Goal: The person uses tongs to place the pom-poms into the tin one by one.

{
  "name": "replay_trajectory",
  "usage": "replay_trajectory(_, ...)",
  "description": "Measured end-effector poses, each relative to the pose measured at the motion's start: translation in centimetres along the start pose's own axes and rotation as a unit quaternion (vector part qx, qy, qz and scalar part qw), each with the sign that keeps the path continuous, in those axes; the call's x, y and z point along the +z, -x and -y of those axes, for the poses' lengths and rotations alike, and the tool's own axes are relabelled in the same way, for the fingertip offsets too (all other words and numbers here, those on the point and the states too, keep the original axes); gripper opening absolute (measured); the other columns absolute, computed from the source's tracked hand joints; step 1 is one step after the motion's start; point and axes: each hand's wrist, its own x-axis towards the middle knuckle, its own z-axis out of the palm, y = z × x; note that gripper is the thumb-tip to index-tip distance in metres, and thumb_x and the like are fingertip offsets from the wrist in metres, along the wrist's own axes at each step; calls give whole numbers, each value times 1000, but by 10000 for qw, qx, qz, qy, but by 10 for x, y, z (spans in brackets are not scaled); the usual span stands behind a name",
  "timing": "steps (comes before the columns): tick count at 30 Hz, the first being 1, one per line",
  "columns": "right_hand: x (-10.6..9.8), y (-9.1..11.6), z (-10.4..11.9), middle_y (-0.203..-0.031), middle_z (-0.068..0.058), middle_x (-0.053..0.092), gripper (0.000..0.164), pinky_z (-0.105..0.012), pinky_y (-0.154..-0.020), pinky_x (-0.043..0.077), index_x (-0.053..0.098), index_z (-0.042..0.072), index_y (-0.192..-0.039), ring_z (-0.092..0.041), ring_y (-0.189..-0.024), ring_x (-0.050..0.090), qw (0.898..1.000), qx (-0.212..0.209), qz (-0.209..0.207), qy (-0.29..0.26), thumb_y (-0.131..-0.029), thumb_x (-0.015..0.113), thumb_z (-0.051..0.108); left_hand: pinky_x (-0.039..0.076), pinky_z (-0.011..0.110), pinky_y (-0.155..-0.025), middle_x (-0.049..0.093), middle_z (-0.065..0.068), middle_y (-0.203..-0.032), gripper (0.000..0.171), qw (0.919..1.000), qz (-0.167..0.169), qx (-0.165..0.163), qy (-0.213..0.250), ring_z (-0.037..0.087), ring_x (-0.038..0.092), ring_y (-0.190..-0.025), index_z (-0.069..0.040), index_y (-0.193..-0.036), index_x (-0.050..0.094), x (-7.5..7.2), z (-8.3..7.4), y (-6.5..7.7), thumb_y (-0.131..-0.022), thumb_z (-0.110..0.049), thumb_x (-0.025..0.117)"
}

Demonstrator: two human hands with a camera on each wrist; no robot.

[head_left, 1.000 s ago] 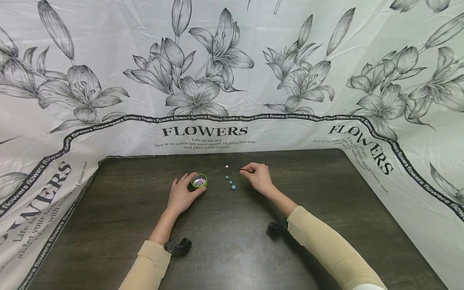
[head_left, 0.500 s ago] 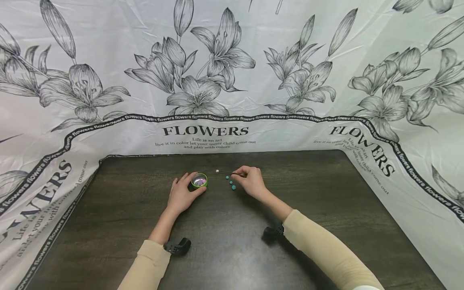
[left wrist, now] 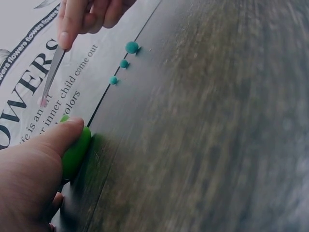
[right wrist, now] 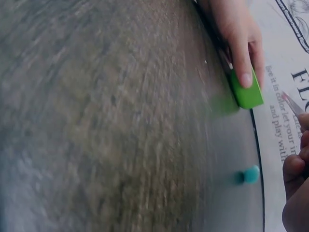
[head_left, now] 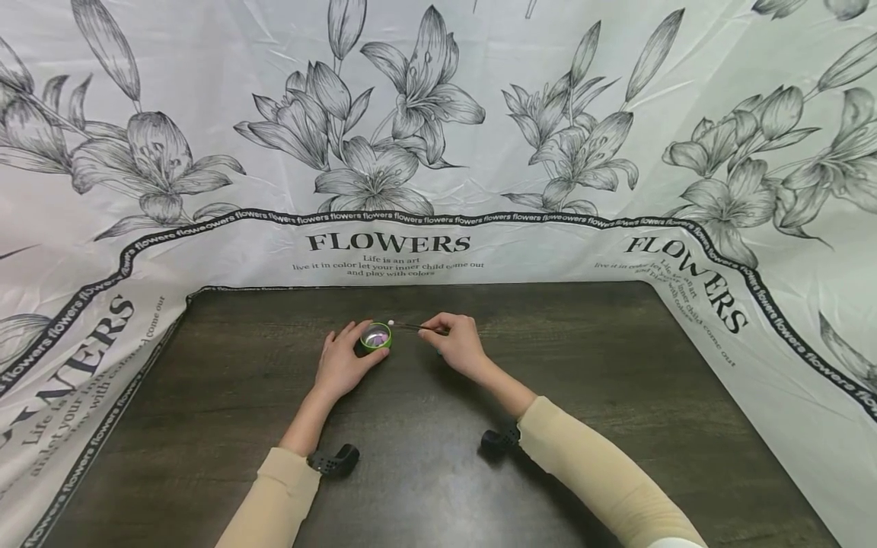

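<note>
My left hand (head_left: 342, 361) grips a small round green container (left wrist: 77, 157), thumb on one side and fingers on the other, as it stands on the table. Its inside looks silvery, with pinkish-purple bits at the bottom. In the right hand (head_left: 457, 344) is a pair of tweezers (left wrist: 53, 70), pinched between thumb and fingers and pointing left. A tiny pale pink ball (head_left: 390, 323) sits at the tweezer tips, right by the container's rim in the head view. Three teal balls (left wrist: 132, 47) of differing sizes lie in a row; the right hand mostly hides them from the head camera.
A dark wood-grain table (head_left: 425, 457) lies under both hands. White cloth (head_left: 534, 259) printed with flowers and lettering rises along its back and sides. Each wrist wears a black camera band (head_left: 334, 460).
My right hand has moved left, carrying the tweezers and pale ball from beyond the teal balls to the container's rim. The left hand has stayed on the container.
</note>
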Motion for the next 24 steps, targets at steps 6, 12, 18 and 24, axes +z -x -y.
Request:
replay_trajectory(6,7,1,0,-89,-1,77,7,-36,-82,61,80,9,-98,-20,-89,73,9999,-108,10,-3,-93,78,13,7,58,-124,41,26,-156,75,10000,17,46,33,40,30,-150,-8,-154,48,0,1,1,-93,-43,76)
replay_trajectory(12,12,2,5,-89,-4,77,7,-35,-81,61,80,7,-97,-19,-86,74,9999,-130,-14,-32,-91,79,11,7,59,-124,42,26,-156,75,10000,10,60,65,40,30,-150,-9,-154,47,0,1,1,-93,-43,76)
replay_trajectory(18,14,3,8,-90,-4,77,6,-34,-81,61,80,7,-96,-19,-85,74,10000,-47,-43,-68,-90,80,9,7,58,-124,42,26,-155,75,10000,-18,48,33,40,30,-150,-9,-154,48,1,3,0,-93,-44,76)
replay_trajectory(24,15,4,7,-92,-5,77,7,-34,-83,61,80,7,-97,-19,-87,74,9997,-6,-41,-231,-91,80,9,6,58,-124,43,26,-155,75,10000,-27,79,50,39,30,-150,-9,-153,49,2,3,-1,-93,-44,76)
